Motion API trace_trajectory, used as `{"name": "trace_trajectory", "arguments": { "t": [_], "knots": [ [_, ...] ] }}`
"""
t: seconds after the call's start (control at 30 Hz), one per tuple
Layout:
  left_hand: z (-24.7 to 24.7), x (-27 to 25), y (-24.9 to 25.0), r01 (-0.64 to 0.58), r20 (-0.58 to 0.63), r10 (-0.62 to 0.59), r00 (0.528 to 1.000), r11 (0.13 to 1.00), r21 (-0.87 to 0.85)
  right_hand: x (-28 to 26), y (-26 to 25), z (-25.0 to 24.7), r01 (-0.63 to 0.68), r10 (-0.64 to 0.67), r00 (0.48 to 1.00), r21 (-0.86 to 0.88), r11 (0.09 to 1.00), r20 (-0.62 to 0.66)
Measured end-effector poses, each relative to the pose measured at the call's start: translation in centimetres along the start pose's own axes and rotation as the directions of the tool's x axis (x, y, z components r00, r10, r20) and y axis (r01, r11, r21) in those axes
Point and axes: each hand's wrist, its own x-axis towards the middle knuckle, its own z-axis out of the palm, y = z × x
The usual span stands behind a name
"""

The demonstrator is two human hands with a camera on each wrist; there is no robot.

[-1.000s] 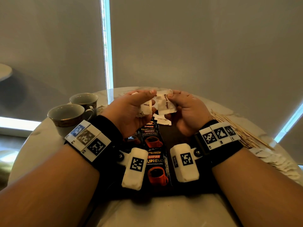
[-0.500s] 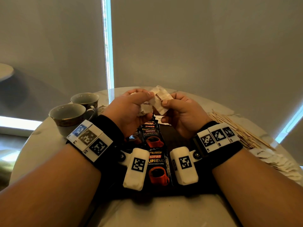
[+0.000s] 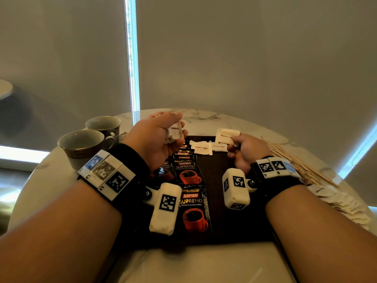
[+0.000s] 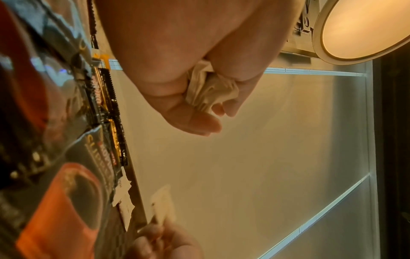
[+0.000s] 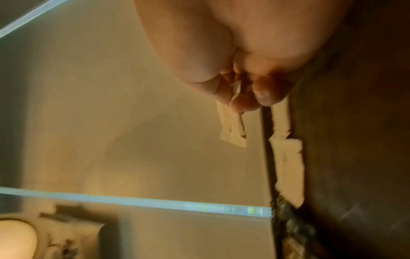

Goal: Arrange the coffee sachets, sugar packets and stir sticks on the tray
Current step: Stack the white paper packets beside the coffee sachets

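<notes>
A dark tray (image 3: 224, 211) lies in front of me with a column of black Kopiko coffee sachets (image 3: 188, 176) down its left side. Two white brown-sugar packets (image 3: 202, 148) lie at its far edge. My left hand (image 3: 163, 135) holds a bunch of sugar packets (image 3: 174, 132), seen crumpled in its fingers (image 4: 210, 92) in the left wrist view. My right hand (image 3: 242, 148) pinches one sugar packet (image 3: 227, 135) above the tray's far right corner; the right wrist view shows that packet (image 5: 233, 133) hanging from the fingertips.
Two cups (image 3: 85, 146) stand at the table's left. A heap of wooden stir sticks (image 3: 297, 162) and several loose sugar packets (image 3: 342, 203) lie on the marble table (image 3: 204, 117) to the right of the tray.
My hands have drawn apart. The right hand took one sugar packet from the left hand's bunch and carried it right, over the tray's far corner. A second packet now lies on the tray.
</notes>
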Motion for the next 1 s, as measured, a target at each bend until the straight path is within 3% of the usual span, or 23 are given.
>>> {"name": "trace_trajectory", "arguments": {
  "t": [0.2, 0.5, 0.77, 1.0],
  "knots": [
    [0.0, 0.1, 0.0, -0.003, -0.013, 0.003, 1.000, 1.000, -0.008, 1.5, 0.5, -0.4, -0.103, 0.088, 0.989, -0.129, 0.986, -0.118],
    [-0.1, 0.2, -0.1, 0.000, -0.017, 0.000, 1.000, 1.000, -0.021, 1.5, 0.4, 0.1, -0.198, 0.164, 0.980, -0.421, 0.885, -0.115],
    [-0.2, 0.3, -0.1, 0.003, -0.011, -0.003, 1.000, 1.000, -0.018, 1.3, 0.5, 0.1, -0.164, 0.130, 0.986, -0.444, 0.881, -0.108],
    [-0.2, 0.3, -0.1, 0.002, -0.004, -0.002, 1.000, 1.000, -0.026, 0.6, 0.2, 0.7, -0.147, 0.127, 0.988, -0.326, 0.934, -0.084]
  ]
}}
